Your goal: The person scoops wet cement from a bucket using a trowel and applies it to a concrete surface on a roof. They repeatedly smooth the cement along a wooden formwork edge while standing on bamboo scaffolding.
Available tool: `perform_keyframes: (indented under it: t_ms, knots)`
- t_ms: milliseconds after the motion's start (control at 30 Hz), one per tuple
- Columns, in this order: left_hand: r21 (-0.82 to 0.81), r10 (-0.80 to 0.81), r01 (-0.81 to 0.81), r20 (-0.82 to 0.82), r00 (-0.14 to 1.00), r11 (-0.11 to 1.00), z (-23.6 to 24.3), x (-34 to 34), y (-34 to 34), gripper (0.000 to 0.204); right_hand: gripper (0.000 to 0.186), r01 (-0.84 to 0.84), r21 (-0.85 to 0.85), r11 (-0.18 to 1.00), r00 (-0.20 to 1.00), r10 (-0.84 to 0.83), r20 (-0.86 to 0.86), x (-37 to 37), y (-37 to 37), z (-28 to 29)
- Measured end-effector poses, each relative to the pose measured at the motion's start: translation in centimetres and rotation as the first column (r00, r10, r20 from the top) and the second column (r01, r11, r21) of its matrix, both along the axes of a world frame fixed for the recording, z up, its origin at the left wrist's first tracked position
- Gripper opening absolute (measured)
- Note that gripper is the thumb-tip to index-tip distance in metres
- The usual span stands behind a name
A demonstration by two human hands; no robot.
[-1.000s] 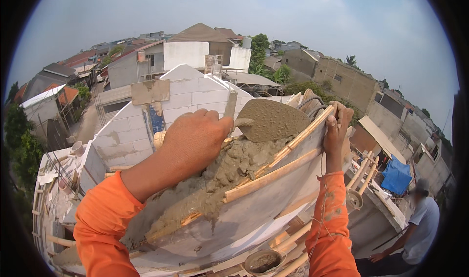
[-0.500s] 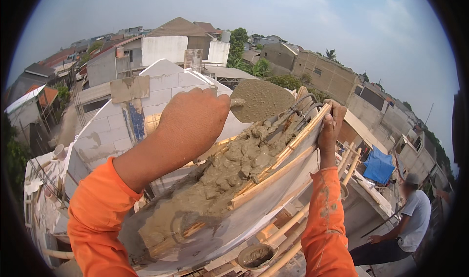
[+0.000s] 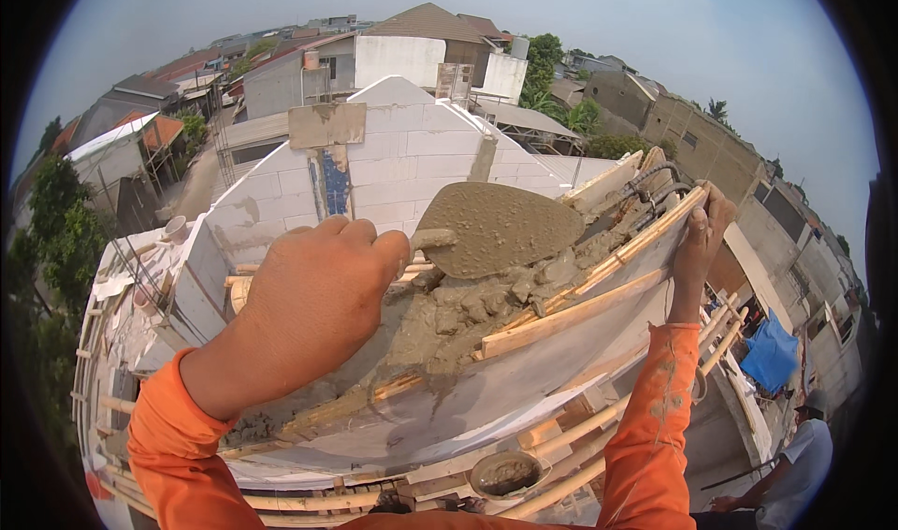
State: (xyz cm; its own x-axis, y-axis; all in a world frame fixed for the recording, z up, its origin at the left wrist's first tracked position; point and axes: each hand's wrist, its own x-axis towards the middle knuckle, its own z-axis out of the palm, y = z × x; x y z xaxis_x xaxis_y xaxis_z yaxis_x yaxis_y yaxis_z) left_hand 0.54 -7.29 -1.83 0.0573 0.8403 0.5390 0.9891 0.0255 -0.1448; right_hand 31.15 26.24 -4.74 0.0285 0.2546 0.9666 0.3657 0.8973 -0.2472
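My left hand (image 3: 332,301) grips the handle of a cement-caked trowel (image 3: 500,231), its blade held over a sloping formwork channel of lumpy wet mortar (image 3: 449,315). Steel bars (image 3: 659,182) show at the channel's upper end. My right hand (image 3: 703,231) is closed on the top edge of the formwork's bamboo-and-wood rim (image 3: 631,251), at the upper right.
Below are a mortar bucket (image 3: 505,474) and bamboo poles (image 3: 571,427). A person in a grey shirt (image 3: 790,474) is at lower right. A white block gable wall (image 3: 402,137) stands ahead, exposed rebar (image 3: 140,277) left, a blue tarp (image 3: 770,352) right, rooftops beyond.
My left hand and the trowel have moved down, the blade now lower over the mortar. My right hand still grips the rim. The whole view has shifted, carrying most things rightward since half a second ago.
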Motion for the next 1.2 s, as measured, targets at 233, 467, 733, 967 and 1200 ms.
perform_keyframes:
  t_ms: [233, 467, 733, 967, 1200]
  knots:
    - [0.081, 0.163, -0.16, -0.029, 0.986, 0.984, -1.7, 1.8, -2.6, 0.015, 0.05, 0.047, 0.023, 0.999, 0.998, -0.048, 0.043, -0.1, -0.2, 0.4]
    - [0.206, 0.214, -0.208, -0.005, 0.977, 0.956, -0.9, 0.9, -3.1, 0.014, 0.049, -0.062, 0.022, 0.998, 0.998, 0.062, 0.007, 0.1, 0.4, 0.1]
    - [0.343, 0.119, 0.002, -0.333, 0.935, 0.939, -2.3, 0.5, -0.4, 0.011, 0.049, 0.001, 0.058, 0.998, 0.999, -0.004, 0.043, 0.2, 0.0, 0.6]
    - [0.382, 0.25, -0.142, -0.25, 0.935, 0.913, -3.9, -2.9, -4.2, 0.011, 0.052, 0.011, 0.011, 1.0, 0.999, -0.012, 0.043, 0.1, 0.0, 0.4]
    - [0.21, 0.066, -0.032, -0.157, 0.985, 0.977, -5.0, -3.3, -4.8, 0.008, 0.061, 0.021, 0.055, 0.998, 0.998, -0.024, 0.055, 1.7, 2.0, 0.1]
